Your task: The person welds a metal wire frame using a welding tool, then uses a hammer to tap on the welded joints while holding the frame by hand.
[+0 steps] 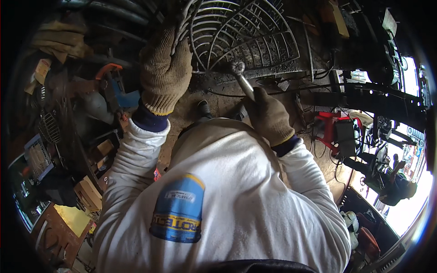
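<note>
A curved metal grille [246, 34] of bent bars lies on the dark workbench [223, 79] ahead of me. My left hand [166, 68], in a tan knitted glove, is closed on a metal bar at the grille's left edge; its fingertips are partly lost in shadow. In my right hand [269, 116], gloved in darker brown, is a hammer [245, 81] with a shiny metal shaft, gripped low. The rounded head points away from me, over the bench's near edge and just short of the grille.
A blue and orange tool [120, 91] stands on the left, with a grey rounded casing [99, 108] beside it. A dark cable [296, 91] runs along the bench to the right. Farther right are a red stool-like frame [325, 132] and another person [393, 184] near the bright opening.
</note>
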A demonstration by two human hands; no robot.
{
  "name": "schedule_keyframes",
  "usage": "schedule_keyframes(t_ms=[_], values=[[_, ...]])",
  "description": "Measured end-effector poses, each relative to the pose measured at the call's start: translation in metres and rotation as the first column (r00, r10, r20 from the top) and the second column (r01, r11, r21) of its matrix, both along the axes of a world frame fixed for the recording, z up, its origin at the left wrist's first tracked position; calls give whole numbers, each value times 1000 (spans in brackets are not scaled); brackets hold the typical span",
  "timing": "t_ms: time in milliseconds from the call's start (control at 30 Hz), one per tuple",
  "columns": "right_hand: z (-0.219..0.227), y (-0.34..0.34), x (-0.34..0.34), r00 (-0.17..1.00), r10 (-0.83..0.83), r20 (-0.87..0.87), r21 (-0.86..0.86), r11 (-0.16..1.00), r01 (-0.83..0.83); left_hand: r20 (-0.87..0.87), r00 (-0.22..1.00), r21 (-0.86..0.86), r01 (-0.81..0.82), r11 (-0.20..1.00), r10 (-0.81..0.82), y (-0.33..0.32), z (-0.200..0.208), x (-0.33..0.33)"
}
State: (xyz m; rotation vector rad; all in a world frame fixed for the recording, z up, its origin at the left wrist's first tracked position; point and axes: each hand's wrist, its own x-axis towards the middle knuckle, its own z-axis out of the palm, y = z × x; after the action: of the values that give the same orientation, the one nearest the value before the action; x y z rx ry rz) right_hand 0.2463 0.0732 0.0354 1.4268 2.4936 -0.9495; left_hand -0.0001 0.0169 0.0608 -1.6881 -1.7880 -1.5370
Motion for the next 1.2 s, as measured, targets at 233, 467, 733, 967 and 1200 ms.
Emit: schedule_keyframes(t_ms=[233,467,733,967,1200], values=[[9,-11,3,944,23,-328,148,989,27,22,999,-25,-49,998,50,-3,-7,-2],[9,2,16,992,-10,-122,30,999,14,288,956,-46,-38,998,50,-9,-30,-13],[34,60,53,774,-244,-584,276,837,472,416,904,97,70,993,-104,-13,-34,-10],[-2,166,34,910,-349,-224,293,866,404,163,987,-97,23,995,-7,-10,-4,17],[-6,179,13,969,-166,-183,303,928,216,19,997,-173,-64,983,68,-16,10,29]])
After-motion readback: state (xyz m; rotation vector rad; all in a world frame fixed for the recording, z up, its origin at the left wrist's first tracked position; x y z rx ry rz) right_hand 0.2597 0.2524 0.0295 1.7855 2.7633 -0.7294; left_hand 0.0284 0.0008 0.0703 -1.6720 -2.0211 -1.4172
